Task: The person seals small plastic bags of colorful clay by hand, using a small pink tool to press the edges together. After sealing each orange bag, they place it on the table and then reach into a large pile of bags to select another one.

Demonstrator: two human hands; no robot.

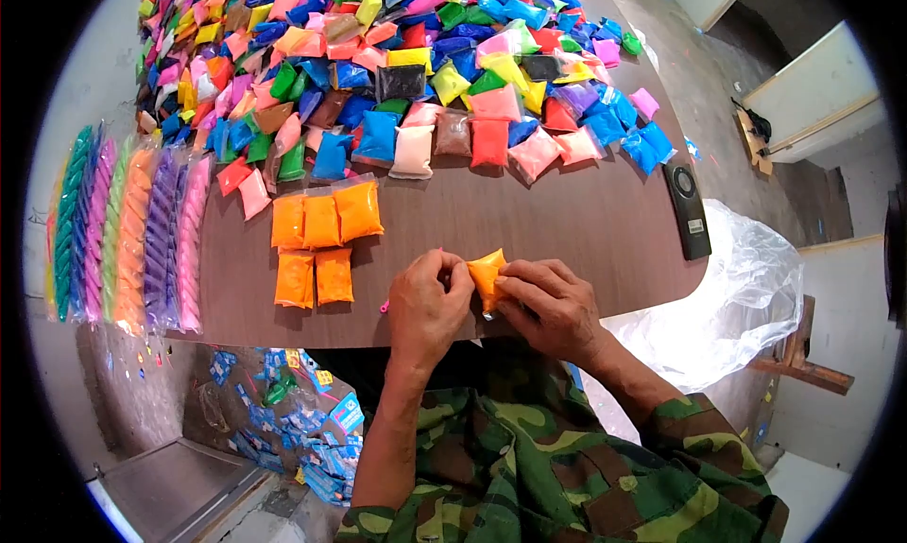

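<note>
The right hand (548, 302) pinches an orange packet (487, 276) between thumb and fingertips, close to the near edge of the table (586, 212). Beside it, the left hand's (430, 297) fingers curl inward; whether they grip anything cannot be told. Both forearms reach in over the near edge. Toward the left edge lie five more orange packets (320, 224); a colourful packet heap (406, 80) covers the far side.

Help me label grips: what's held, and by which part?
The right hand pinches an orange packet by its right side; whether the left hand holds anything can't be told.
</note>
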